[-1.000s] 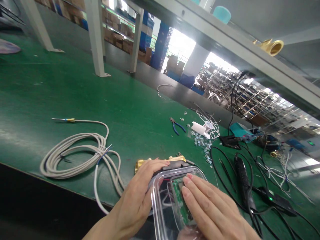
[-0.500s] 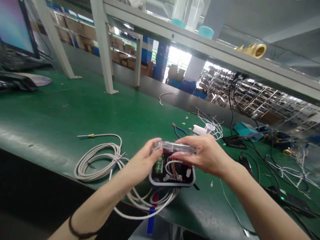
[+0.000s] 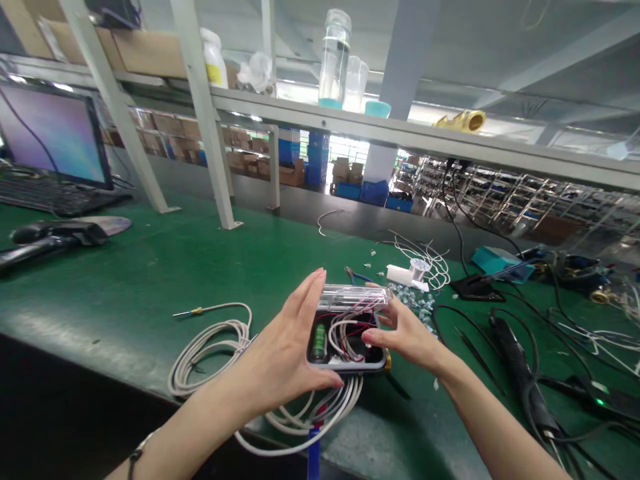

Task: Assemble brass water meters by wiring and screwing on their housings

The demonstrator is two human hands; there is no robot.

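Observation:
A small dark box (image 3: 353,367) with a pale seal stands on the bench in front of me, its clear lid (image 3: 350,293) raised along the back. Inside are a green cylindrical battery (image 3: 319,341) and white and red wires (image 3: 343,337). My left hand (image 3: 280,347) is around the box's left side, thumb below the front edge and fingers up beside the lid. At the right end, my right hand (image 3: 407,333) holds the lid with fingers behind it, the thumb over the wires. A coiled grey cable (image 3: 210,343) lies to the left, and more loops hang below the box.
Blue-handled cutters (image 3: 357,275), a solder spool (image 3: 419,269) and several small bluish parts (image 3: 413,300) lie beyond my right hand. A black-handled tool (image 3: 520,367) with cords lies at right. A scanner (image 3: 60,240) and monitor (image 3: 55,133) are at left; a shelf beam (image 3: 300,117) crosses above.
My left hand has shifted from the lid's top corner down around the box's left side. My right hand has moved to the lid's right end. The view has tilted up.

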